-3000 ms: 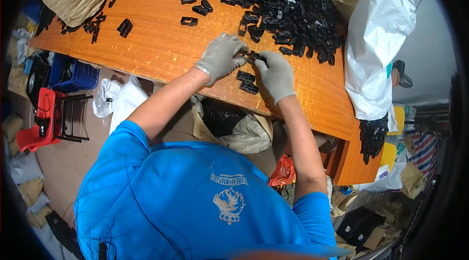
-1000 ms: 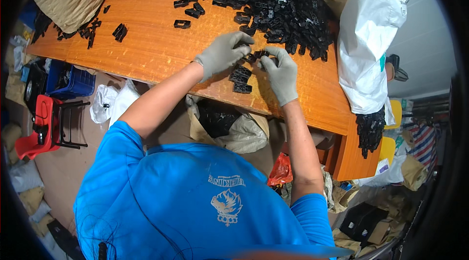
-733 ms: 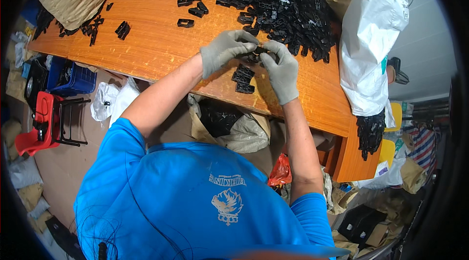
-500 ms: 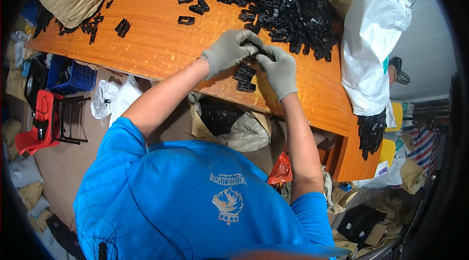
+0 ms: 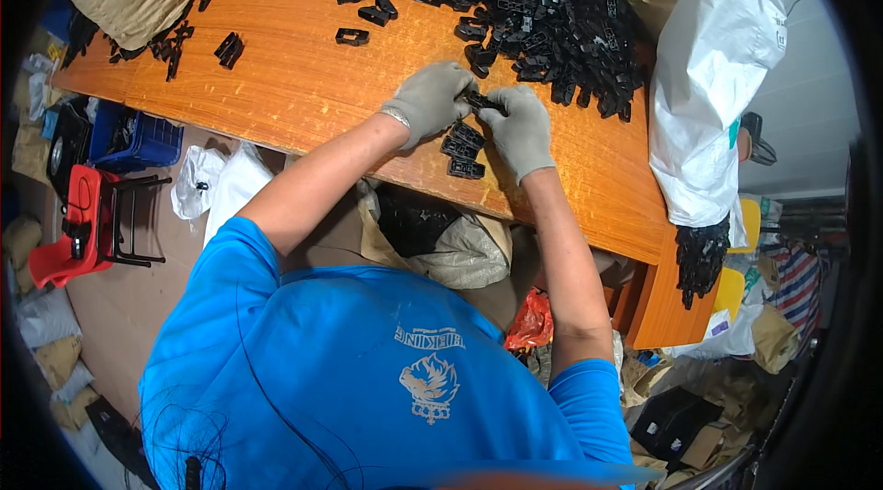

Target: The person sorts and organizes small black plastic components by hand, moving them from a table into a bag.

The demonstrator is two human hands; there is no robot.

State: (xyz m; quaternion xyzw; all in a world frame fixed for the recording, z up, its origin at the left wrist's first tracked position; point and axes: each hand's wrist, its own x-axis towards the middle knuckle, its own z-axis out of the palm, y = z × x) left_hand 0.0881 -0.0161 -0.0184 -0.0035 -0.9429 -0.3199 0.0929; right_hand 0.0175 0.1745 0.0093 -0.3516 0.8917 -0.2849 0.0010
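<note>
black part (image 5: 485,103) pinched between left hand (image 5: 429,103) and right hand (image 5: 521,129), long axis ten to four o'clock.
on my remote view i find both hands' fingers nearly closed on its ends, left at its nine o'clock, right at four, neither nearer. part slim, plastic-looking; similar black frames (image 5: 464,142) at its seven o'clock; gloves (image 5: 529,148) matte grey; tabletop (image 5: 285,67) scuffed wood grain.

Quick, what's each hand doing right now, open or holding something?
Left hand: closed, holding one end of a black plastic part.
Right hand: closed, holding the other end.
</note>
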